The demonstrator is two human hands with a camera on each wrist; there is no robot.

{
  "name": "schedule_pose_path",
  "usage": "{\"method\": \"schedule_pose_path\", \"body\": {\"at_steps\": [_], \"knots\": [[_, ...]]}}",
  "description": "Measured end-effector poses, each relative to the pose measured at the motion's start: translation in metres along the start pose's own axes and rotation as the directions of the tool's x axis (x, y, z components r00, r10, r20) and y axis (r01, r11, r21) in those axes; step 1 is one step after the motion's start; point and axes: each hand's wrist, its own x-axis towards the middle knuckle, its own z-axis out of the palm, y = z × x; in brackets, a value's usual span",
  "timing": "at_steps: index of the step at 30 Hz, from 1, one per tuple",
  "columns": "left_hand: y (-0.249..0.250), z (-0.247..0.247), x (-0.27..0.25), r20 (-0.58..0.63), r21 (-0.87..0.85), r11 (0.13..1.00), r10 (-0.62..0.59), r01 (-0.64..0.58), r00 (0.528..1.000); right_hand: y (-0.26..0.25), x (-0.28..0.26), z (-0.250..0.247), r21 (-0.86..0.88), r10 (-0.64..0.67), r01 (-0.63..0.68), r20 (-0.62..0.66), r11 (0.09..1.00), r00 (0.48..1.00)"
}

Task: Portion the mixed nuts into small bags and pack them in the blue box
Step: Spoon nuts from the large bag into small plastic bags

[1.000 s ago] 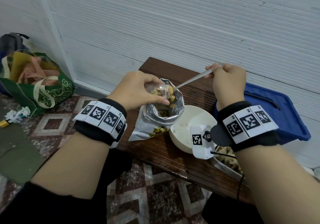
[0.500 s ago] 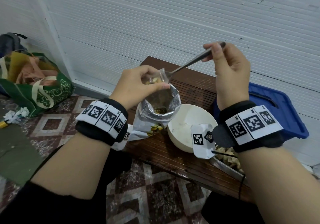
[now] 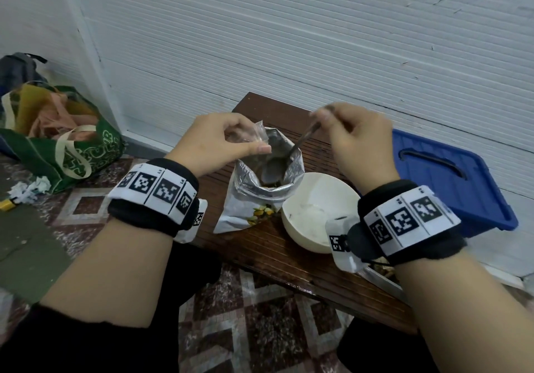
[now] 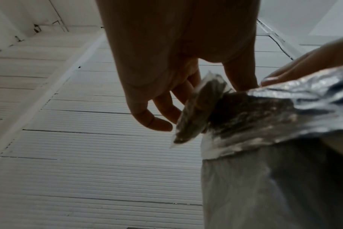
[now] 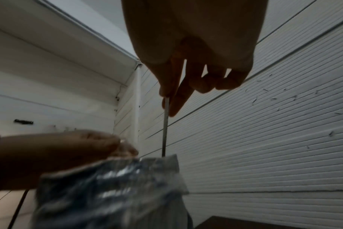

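Mixed nuts are sitting deep inside the crinkled silver foil pouch, standing on the dark wooden worktop in the head view; the right hand is pinching the slim metal spoon, dipping its bowl in for a scoop. Left wrist view: the left hand is pinching the small clear plastic bag, partly filled, at the pouch's rim. Right wrist view: the spoon's handle is plunging straight down. Next, I'd judge, a level lift into that bag's mouth; the blue plastic box is waiting, lid on.

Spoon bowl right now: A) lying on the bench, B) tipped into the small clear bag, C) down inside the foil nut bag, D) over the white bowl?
C: in the head view the spoon, held by the right hand, has its bowl down inside the open foil nut bag.
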Motion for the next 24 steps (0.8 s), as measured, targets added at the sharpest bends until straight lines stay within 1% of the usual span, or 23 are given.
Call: {"method": "schedule_pose_path", "body": {"at_steps": [2, 4, 6, 8, 13, 15, 17, 20, 24], "knots": [[0.0, 0.0, 0.0, -0.003, 0.002, 1.0, -0.002, 0.002, 1.0, 0.004, -0.006, 0.009, -0.09, -0.06, 0.071, 0.124, 0.993, 0.99], [0.001, 0.0, 0.0, -0.003, 0.008, 1.0, -0.006, 0.006, 1.0, 0.007, -0.012, 0.018, -0.199, -0.104, 0.153, 0.239, 0.968, 0.965], [0.001, 0.0, 0.0, -0.01, 0.016, 1.0, -0.014, 0.014, 1.0, 0.005, -0.02, 0.023, -0.3, -0.097, 0.207, 0.342, 0.931, 0.935], [0.0, 0.001, 0.0, -0.018, 0.027, 0.999, -0.021, 0.022, 1.0, 0.003, -0.026, 0.027, -0.313, -0.064, 0.195, 0.383, 0.93, 0.922], [-0.001, 0.001, 0.0, -0.017, 0.037, 0.999, -0.029, 0.029, 0.999, 0.004, -0.025, 0.034, -0.176, 0.075, -0.02, 0.311, 0.984, 0.947], [-0.001, 0.001, 0.0, -0.01, 0.035, 0.999, -0.038, 0.038, 0.999, 0.005, -0.025, 0.035, -0.113, 0.121, -0.097, 0.232, 0.989, 0.965], [-0.001, 0.0, 0.0, -0.002, 0.027, 0.998, -0.048, 0.048, 0.999, 0.006, -0.023, 0.034, -0.056, 0.192, -0.186, 0.143, 0.981, 0.971], [0.0, 0.0, -0.001, -0.009, 0.023, 0.999, -0.044, 0.044, 0.999, 0.007, -0.02, 0.03, -0.004, 0.297, -0.297, 0.042, 0.955, 0.954], [0.006, 0.0, -0.003, -0.02, -0.038, 0.999, -0.032, 0.031, 0.999, 0.006, -0.015, 0.024, 0.047, 0.399, -0.396, -0.089, 0.917, 0.913]]}}
